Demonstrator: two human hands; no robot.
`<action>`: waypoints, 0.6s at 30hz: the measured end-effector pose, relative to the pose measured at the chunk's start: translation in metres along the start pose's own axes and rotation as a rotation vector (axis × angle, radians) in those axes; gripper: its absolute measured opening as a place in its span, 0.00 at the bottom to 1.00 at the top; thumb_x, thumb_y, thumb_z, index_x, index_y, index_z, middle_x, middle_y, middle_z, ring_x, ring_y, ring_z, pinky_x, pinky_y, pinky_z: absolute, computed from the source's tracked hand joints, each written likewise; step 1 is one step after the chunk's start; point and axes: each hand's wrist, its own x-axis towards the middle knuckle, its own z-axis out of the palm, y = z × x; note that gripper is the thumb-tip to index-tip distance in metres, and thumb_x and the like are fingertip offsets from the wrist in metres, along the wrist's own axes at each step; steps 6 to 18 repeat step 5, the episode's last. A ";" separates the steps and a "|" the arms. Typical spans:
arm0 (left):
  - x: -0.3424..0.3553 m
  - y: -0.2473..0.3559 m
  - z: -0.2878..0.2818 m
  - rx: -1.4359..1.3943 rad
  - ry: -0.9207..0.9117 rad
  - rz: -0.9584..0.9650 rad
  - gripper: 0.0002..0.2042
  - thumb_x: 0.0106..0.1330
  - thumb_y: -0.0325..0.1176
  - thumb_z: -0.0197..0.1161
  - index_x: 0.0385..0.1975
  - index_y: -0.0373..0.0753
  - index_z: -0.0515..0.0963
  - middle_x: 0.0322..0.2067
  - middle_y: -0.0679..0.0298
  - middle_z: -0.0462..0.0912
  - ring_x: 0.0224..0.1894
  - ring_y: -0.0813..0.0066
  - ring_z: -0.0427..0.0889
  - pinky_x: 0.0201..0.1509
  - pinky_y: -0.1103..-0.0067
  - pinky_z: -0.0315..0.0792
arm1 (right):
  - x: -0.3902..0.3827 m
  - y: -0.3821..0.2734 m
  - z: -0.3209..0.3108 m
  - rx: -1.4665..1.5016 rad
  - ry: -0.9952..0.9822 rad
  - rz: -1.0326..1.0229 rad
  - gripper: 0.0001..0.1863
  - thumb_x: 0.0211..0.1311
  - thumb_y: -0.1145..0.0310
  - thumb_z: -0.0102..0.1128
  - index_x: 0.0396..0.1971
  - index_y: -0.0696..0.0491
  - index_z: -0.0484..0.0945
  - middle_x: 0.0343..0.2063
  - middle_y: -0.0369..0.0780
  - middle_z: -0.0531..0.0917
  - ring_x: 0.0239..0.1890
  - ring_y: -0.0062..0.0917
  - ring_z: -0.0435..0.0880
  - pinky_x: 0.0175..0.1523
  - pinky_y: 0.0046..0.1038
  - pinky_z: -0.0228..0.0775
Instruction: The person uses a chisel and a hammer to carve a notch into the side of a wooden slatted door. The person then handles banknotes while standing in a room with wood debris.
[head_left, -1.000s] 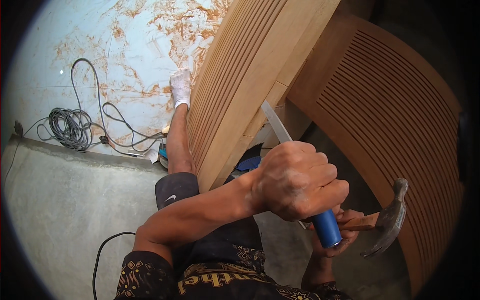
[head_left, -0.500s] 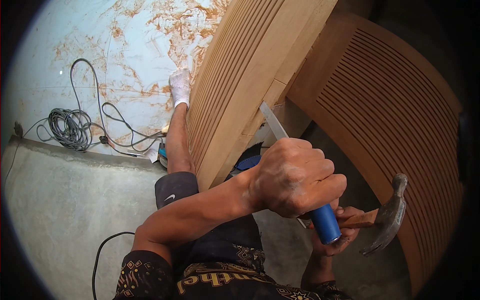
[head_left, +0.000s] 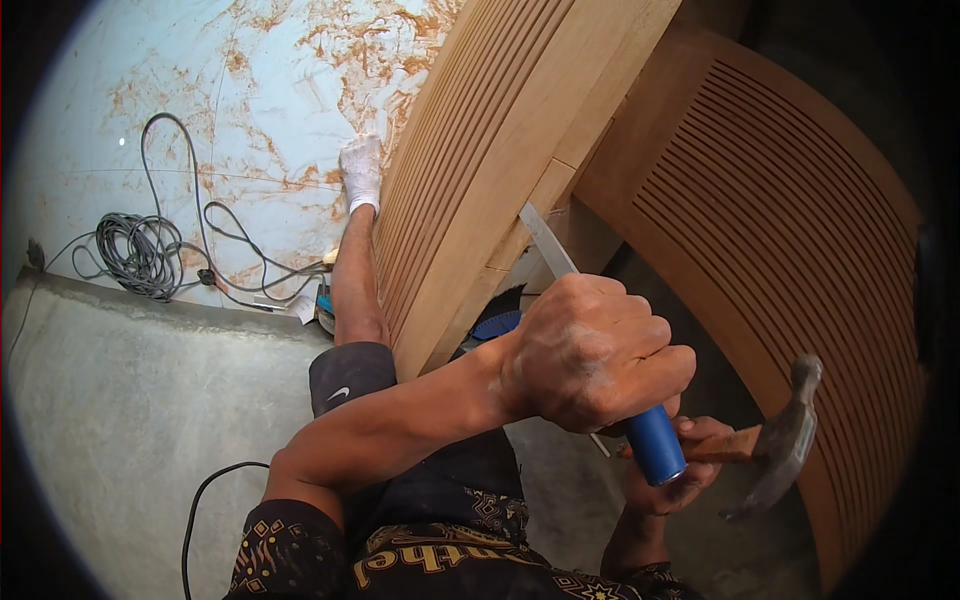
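My left hand (head_left: pixel 605 350) is closed in a fist around the blue handle of a chisel (head_left: pixel 655 445). Its flat metal blade slants up and left, the tip against the edge of an upright wooden door panel (head_left: pixel 545 110), at a marked-off or cut section of that edge. Below and behind the chisel handle, my right hand (head_left: pixel 675 485) is wrapped round the wooden handle of a claw hammer (head_left: pixel 790 440). The hammer head is to the right of the chisel's butt end, apart from it and slightly blurred. My left hand hides part of the chisel.
A second curved, slatted wooden panel (head_left: pixel 760 200) stands at the right. Coiled grey cable (head_left: pixel 140 255) lies on the stained pale floor at left. My socked foot (head_left: pixel 360 170) is beside the door panel. A blue object (head_left: pixel 495 325) shows behind my left wrist.
The hammer has shifted slightly right and down, away from the chisel's butt. My left hand and the chisel have barely moved; the blade tip stays at the same spot.
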 end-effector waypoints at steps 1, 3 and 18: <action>0.001 0.000 0.000 -0.001 -0.001 -0.002 0.11 0.43 0.31 0.73 0.15 0.41 0.73 0.12 0.70 0.65 0.12 0.75 0.69 0.15 0.78 0.60 | -0.004 -0.001 -0.006 0.000 -0.001 0.001 0.34 0.68 0.39 0.56 0.49 0.57 0.62 0.41 0.40 0.71 0.34 0.30 0.83 0.26 0.28 0.85; 0.002 -0.001 -0.001 -0.002 -0.004 -0.006 0.11 0.44 0.32 0.73 0.15 0.42 0.73 0.12 0.70 0.65 0.12 0.75 0.69 0.15 0.78 0.60 | -0.007 -0.003 -0.008 0.008 0.019 -0.019 0.34 0.66 0.38 0.59 0.49 0.56 0.62 0.42 0.39 0.71 0.35 0.30 0.83 0.28 0.29 0.86; 0.003 -0.001 -0.001 -0.001 0.005 -0.006 0.11 0.44 0.32 0.72 0.15 0.42 0.73 0.12 0.70 0.65 0.12 0.75 0.68 0.15 0.78 0.60 | -0.009 -0.004 -0.006 0.020 0.040 -0.042 0.35 0.64 0.38 0.60 0.49 0.55 0.62 0.43 0.38 0.71 0.36 0.31 0.84 0.29 0.30 0.86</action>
